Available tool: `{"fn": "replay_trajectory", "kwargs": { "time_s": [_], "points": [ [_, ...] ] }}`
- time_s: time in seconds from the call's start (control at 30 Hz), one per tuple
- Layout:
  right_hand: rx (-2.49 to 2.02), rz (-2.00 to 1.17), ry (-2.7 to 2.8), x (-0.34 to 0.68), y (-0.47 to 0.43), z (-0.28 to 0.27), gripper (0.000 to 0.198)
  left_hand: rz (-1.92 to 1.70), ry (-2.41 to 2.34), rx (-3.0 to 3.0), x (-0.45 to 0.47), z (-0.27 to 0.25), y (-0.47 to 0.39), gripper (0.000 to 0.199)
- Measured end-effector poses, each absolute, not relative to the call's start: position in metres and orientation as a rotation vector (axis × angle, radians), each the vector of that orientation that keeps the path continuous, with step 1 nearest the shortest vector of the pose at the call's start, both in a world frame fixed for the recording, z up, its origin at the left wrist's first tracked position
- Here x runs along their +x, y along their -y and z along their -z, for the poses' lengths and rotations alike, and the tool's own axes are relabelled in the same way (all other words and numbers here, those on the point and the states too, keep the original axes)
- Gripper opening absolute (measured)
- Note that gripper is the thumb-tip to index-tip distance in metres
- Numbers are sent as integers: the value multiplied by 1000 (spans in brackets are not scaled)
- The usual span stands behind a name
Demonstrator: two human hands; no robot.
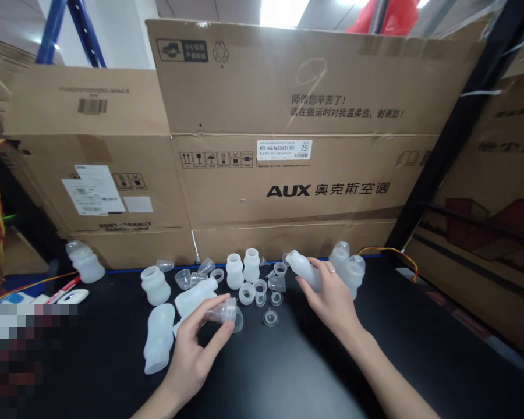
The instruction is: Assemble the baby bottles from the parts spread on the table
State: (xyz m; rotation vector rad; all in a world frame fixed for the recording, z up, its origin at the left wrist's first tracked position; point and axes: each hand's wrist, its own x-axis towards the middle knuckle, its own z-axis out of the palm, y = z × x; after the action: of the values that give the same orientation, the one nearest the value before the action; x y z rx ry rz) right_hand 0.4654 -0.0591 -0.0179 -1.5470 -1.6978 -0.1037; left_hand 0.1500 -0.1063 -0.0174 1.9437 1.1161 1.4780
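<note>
So, both hands are loaded. Left hand (191,358): fingers (220,340) clamped on a clear ringed piece (225,310), held on its side over the middle of the desk (266,372), left of centre. A clear round part (239,320) sits just behind it; can't tell if they touch.

Right hand (335,299): fingers clamped on a frosted bottle (304,269), tilted, neck toward the far edge and leftward. It's right of centre; can't tell if its base is off the desk.

Between the hands: two upright open bottles (234,272) near the far edge, white rings (247,294) just in front of them, clear domed parts (271,318) nearer the middle. Clear cups (183,279) lie left of those bottles.

Left side: one open bottle (156,286) upright, another (159,340) on its side nearer the near edge, one more (192,298) lying beyond the left hand. Capped bottle (87,265) leans by the far left corner. Two capped bottles (355,273) stand by the far right corner. Cardboard (227,201) walls off the far edge.
</note>
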Motion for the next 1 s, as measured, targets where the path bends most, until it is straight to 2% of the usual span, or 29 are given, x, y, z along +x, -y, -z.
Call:
{"fn": "replay_trajectory", "kwargs": {
  "time_s": [0.17, 0.27, 0.47, 0.57, 0.73, 0.87, 0.93, 1.0],
  "points": [
    [-997, -78, 1874, 426, 92, 7, 40, -1411, -1058, 1762, 149, 17, 102, 29],
    [-840, -81, 2047, 407, 106, 7, 47, -1428, -1044, 1710, 153, 14, 103, 28],
    [-693, 145, 2031, 398, 110, 13, 49, -1317, -1093, 1633, 158, 8, 109, 30],
    [-679, 223, 1998, 394, 112, 18, 51, -1265, -1084, 1551, 162, 10, 109, 39],
    [-739, 259, 1877, 381, 123, 23, 51, -1378, -1063, 1426, 168, 12, 111, 43],
    [-731, 15, 1877, 379, 125, 21, 56, -1388, -1022, 1468, 162, 11, 116, 37],
    [-693, -208, 1867, 381, 125, 19, 58, -1331, -983, 1518, 157, 10, 119, 35],
    [-681, -471, 1815, 382, 124, 17, 52, -1274, -928, 1582, 152, 8, 121, 37]
  ]
}}
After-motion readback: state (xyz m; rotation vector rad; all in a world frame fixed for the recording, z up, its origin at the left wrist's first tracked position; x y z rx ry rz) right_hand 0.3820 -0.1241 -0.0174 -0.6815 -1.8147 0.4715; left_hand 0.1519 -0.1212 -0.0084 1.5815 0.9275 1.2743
